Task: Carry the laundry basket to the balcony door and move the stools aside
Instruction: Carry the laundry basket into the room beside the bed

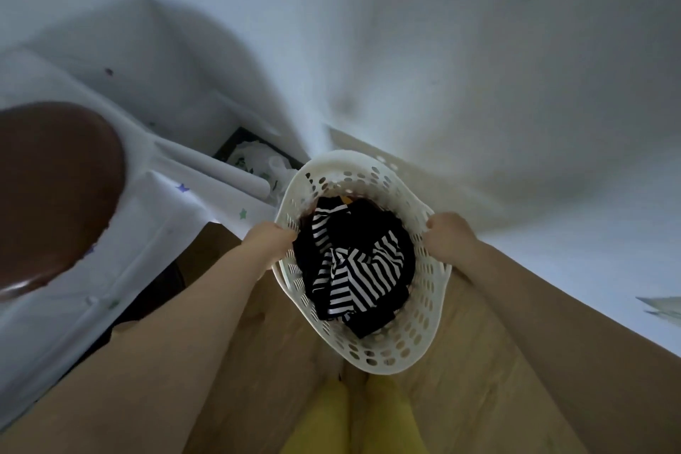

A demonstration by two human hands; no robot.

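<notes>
Both hands were closed on the rim of one white perforated basket [412, 339]: the left hand [271, 238] gripped its left edge and the right hand [444, 236] its right edge, fingers curled over the lip. The basket hung between the two outstretched bare arms, straight ahead of the person and above a wooden floor [479, 361]. Inside lay a heap of dark clothes, one of them a black-and-white striped garment [353, 269]; how many pieces made up the heap could not be told. Below the basket showed two yellow-clad legs [331, 420]. To the left stood one white table [177, 217] dotted with small stars, with one round brown seat [55, 192] nearer the camera. A white wall [479, 66] rose just beyond the basket's far rim.
</notes>
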